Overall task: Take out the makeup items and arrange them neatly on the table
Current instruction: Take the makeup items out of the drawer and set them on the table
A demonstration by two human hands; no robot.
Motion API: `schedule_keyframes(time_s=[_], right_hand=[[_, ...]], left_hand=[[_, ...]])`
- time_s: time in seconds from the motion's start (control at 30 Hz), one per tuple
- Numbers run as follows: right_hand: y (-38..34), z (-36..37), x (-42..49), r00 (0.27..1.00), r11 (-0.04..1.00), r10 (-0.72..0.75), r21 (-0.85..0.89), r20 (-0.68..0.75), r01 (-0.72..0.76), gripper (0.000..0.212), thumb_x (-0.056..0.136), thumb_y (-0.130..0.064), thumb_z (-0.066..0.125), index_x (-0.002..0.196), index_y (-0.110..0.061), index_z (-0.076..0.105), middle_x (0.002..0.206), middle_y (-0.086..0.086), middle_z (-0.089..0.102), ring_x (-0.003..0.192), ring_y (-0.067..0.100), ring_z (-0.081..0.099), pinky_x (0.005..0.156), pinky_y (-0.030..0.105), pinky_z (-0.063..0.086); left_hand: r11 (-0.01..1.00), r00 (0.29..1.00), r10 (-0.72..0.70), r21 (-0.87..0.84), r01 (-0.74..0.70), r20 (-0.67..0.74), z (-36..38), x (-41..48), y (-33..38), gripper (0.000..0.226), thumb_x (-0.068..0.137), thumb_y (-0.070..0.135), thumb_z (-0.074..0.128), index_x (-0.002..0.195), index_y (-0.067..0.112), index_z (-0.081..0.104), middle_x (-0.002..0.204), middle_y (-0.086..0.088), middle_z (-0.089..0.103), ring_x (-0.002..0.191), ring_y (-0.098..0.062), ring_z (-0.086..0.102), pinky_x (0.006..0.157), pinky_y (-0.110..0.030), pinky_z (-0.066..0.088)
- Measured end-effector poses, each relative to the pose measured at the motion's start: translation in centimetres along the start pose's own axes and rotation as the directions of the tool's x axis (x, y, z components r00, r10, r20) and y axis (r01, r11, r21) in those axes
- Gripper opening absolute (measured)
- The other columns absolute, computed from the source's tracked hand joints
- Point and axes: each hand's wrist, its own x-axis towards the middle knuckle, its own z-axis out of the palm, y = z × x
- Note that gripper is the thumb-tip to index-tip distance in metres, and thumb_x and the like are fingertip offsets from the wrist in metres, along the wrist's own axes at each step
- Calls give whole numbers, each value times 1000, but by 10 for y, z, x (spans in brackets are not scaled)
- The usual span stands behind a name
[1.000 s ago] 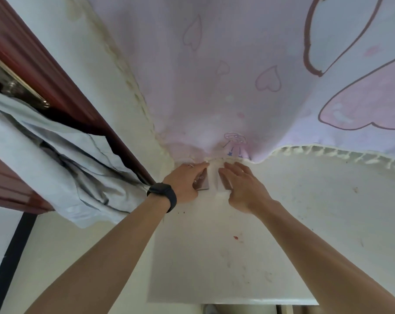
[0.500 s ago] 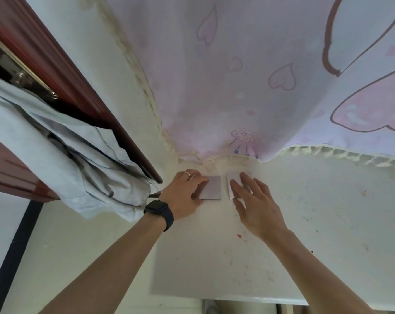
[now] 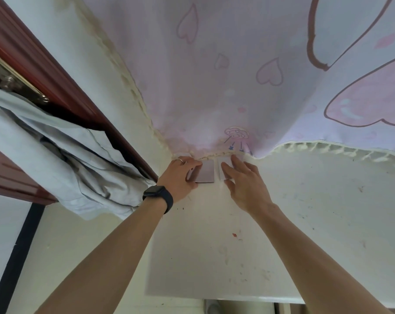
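Both hands at the far end of the white bench point(image 3: 328, 200), right under the hem of the pink heart-print curtain point(image 3: 237, 75). Two flat square makeup items there, side by side, narrow gap between, not touching: mauve compact point(image 3: 205, 171) on the left, pale compact point(image 3: 223, 172) on the right, mostly covered.

Left hand point(image 3: 180, 177) gripping the mauve compact by its left edge: index along the far side, thumb at the near-left corner, fingers curled. Compact flat or barely lifted at that edge, cannot tell which.

Right hand point(image 3: 246, 186) flat, fingers straight and slightly spread, fingertips point(image 3: 226, 166) resting on the pale compact; nothing gripped.

Ring point(image 3: 180, 161) on a left finger, black watch point(image 3: 158, 196) on the left wrist. Left of the bench: crumpled grey cloth point(image 3: 67, 159) hanging below a red-brown wooden frame point(image 3: 56, 71). Small red speck point(image 3: 234, 235) on the bench between the forearms, faint scuffs toward the near edge.
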Motion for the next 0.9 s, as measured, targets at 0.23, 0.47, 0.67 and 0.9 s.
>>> schedule_keyframes(time_s=[0.23,0.47,0.67,0.9], right_hand=[[2,4,-6,999,1000,18,7,-30,-17,48,105,-29,50,153,-25,42,167,3,23,147,34,28,117,38,36],[6,8,-13,996,998,30,66,-88,-25,46,103,-23,56,149,-16,50,163,11,31,148,36,30,122,40,29],[3,14,-15,995,995,50,96,-91,-41,50,104,-25,52,153,-19,42,166,11,24,151,35,24,122,40,28],[5,19,-94,976,927,150,365,-158,-84,64,99,-15,60,156,-29,34,168,-2,19,152,24,27,118,37,32]], left_hand=[[999,999,-30,-16,29,-31,1,3,1,64,75,20,82,132,34,58,132,4,47,119,-19,45,100,-26,39],[999,999,-28,-23,27,-25,-1,3,-2,63,76,21,81,133,35,57,126,9,46,117,-17,46,100,-25,40],[999,999,-39,18,39,2,-5,-1,4,61,80,21,78,135,34,54,139,5,46,127,-19,41,101,-29,42],[997,998,13,81,-8,-59,19,-57,33,59,87,7,61,137,38,52,155,8,35,140,-16,30,105,-33,45]])
